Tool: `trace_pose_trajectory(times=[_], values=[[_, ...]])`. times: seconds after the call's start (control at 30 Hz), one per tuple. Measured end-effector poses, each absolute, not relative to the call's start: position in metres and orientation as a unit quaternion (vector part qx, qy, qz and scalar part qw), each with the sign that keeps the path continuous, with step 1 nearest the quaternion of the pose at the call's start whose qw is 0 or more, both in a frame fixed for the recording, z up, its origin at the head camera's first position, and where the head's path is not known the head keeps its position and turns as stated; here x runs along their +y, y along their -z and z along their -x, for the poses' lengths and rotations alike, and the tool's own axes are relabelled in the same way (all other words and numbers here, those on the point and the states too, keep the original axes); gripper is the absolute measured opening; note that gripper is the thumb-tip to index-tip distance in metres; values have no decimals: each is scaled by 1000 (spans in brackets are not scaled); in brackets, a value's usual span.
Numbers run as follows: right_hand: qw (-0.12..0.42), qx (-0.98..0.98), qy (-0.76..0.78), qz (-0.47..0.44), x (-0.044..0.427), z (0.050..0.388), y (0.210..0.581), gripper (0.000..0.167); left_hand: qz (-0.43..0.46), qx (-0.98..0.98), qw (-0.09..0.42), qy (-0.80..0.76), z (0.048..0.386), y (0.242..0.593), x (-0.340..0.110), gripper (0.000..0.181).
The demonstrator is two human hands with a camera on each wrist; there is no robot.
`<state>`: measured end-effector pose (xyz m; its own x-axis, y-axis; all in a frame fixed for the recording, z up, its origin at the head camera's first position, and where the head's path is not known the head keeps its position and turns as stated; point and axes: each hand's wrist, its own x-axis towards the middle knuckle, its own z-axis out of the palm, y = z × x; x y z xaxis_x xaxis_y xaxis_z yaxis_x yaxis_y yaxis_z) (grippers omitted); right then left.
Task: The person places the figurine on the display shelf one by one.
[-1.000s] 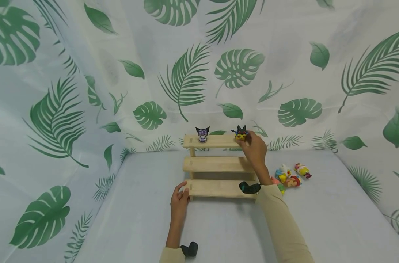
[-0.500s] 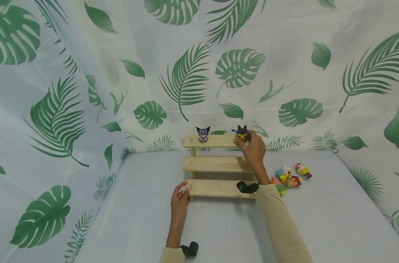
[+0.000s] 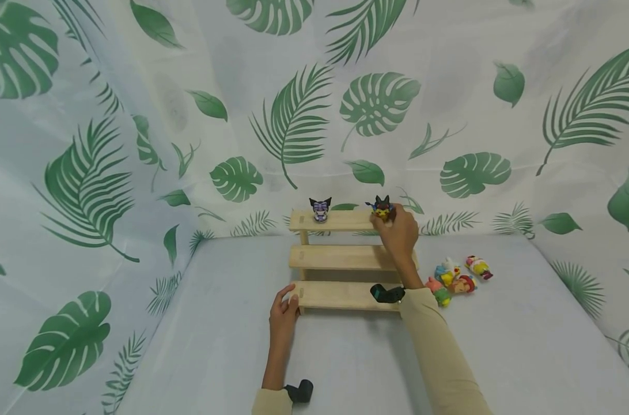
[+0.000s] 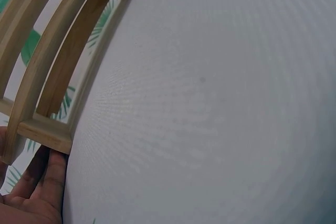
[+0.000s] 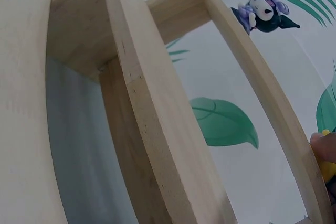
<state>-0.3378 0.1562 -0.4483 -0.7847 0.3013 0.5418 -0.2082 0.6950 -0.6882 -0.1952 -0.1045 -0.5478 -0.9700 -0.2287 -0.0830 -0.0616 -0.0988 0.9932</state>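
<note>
A three-tier wooden shelf [image 3: 345, 257] stands at the middle. On its top tier, at the right, the right hand [image 3: 399, 233] pinches a small yellow figurine with a dark eared hood [image 3: 382, 207]; part of it is hidden by the fingers. A purple and black figurine [image 3: 321, 210] stands on the same tier at the left. The left hand [image 3: 283, 314] holds the left end of the lowest tier, thumb on the front and fingers round the side. In the left wrist view, the fingers [image 4: 51, 182] touch the shelf's end [image 4: 46, 134].
Several figurines lie on the pale surface right of the shelf, among them a pink and green one [image 3: 439, 292], one with a red hat [image 3: 463, 284] and a yellow one [image 3: 478, 267]. A leaf-patterned sheet [image 3: 304, 132] rises behind the shelf.
The view has tilted slightly. The right wrist has shifted a little to the left, and the hooded figurine has turned slightly in the fingers. The left hand keeps its hold.
</note>
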Motion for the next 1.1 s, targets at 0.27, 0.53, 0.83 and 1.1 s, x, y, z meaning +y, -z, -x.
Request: trace_pose_trajectory(times=[0.27, 0.53, 0.83, 1.1], values=[[327, -862, -386, 29, 156, 337, 447, 45, -105, -665, 60, 737, 201, 558, -105, 35], [325, -860, -393, 19, 156, 336, 446, 45, -106, -665, 52, 737, 195, 548, -105, 35], [330, -861, -386, 14, 157, 337, 447, 44, -94, -667, 61, 736, 193, 543, -105, 36], [322, -863, -389, 6, 159, 337, 451, 44, -98, -674, 54, 730, 194, 546, -105, 35]])
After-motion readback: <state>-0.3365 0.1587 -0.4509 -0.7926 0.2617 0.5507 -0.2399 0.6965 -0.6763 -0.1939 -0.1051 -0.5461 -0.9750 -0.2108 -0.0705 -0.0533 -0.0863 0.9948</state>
